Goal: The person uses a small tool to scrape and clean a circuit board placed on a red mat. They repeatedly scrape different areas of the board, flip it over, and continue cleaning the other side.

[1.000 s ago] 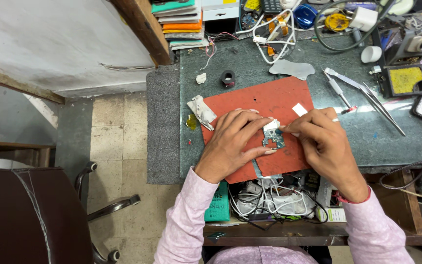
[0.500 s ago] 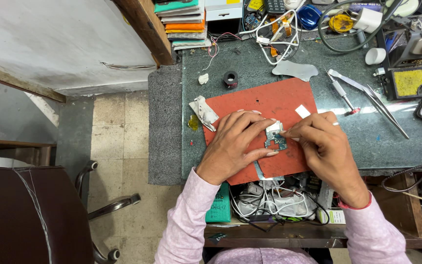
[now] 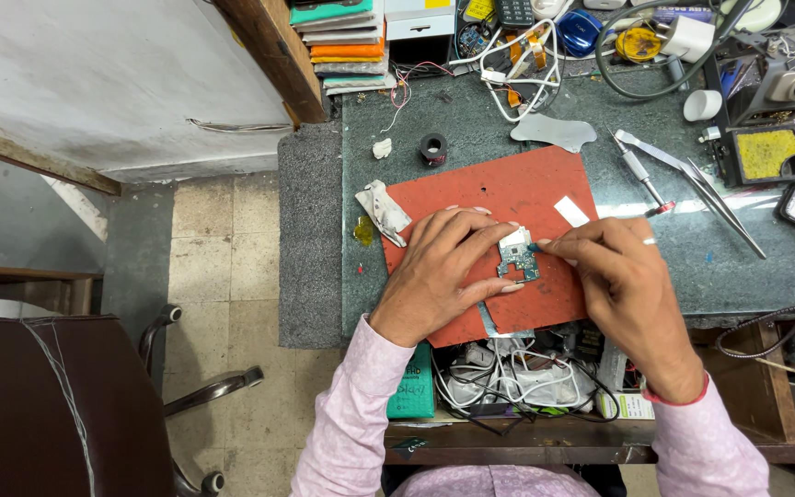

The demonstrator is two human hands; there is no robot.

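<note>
A: What are my hands doing?

B: Your left hand [image 3: 443, 267] is lying palm down on the red mat [image 3: 499, 198], fingers spread and curling around the small circuit board [image 3: 518, 259], pinning it by its left and lower edges. Your right hand [image 3: 614, 271] is closing its thumb and fingers on a thin tool with a blue tip [image 3: 535, 247], and that tip is touching the board's right edge.

A: And where is the board sitting?

B: It is resting flat on the red mat, between your two hands, a little right of the mat's middle. A white patch is showing on its upper part; I cannot tell what it is.

A: What is lying around the mat?

B: A small white strip [image 3: 571, 211] is lying on the mat just above your right hand. At the mat's left corner a crumpled white packet [image 3: 382, 210] is overlapping the edge, with a yellow blob [image 3: 363, 231] just below it. Above the mat a black ring [image 3: 432, 148] and a flat grey shape [image 3: 553, 132] are sitting on the green desk top [image 3: 471, 120]. To the right, a screwdriver [image 3: 641, 175] and tweezers [image 3: 701, 189] are lying well apart from your right hand, and a yellow sponge in a black tray [image 3: 764, 154] is standing further right. Tangled white cables [image 3: 508, 373] are filling the shelf under the desk edge, near your wrists
</note>
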